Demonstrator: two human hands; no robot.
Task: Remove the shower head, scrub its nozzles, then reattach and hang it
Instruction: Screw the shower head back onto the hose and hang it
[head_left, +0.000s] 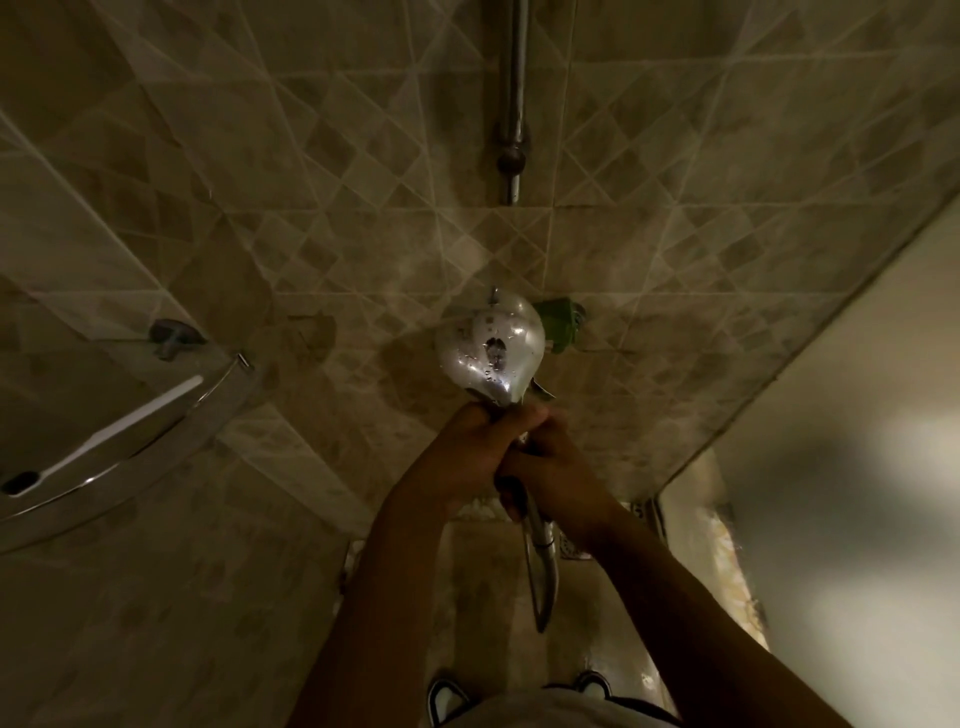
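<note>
Both hands, left (470, 447) and right (553, 462), gripped handle of wet round chrome shower head (491, 348), below wall-mounted chrome riser pipe (514, 104); curved glass corner shelf (130, 457) well left.

Both hands, left hand (467, 452) and right hand (558, 467), are clasped on the shower head (491, 351) handle. Beyond the grip, passage is blocked by the tiled wall (311, 182), a green fitting (558, 325) and the metal pipe (513, 104). Left of the grip, a corner shelf (130, 467) projects. Below the grip, the hose (543, 577) hangs.
</note>
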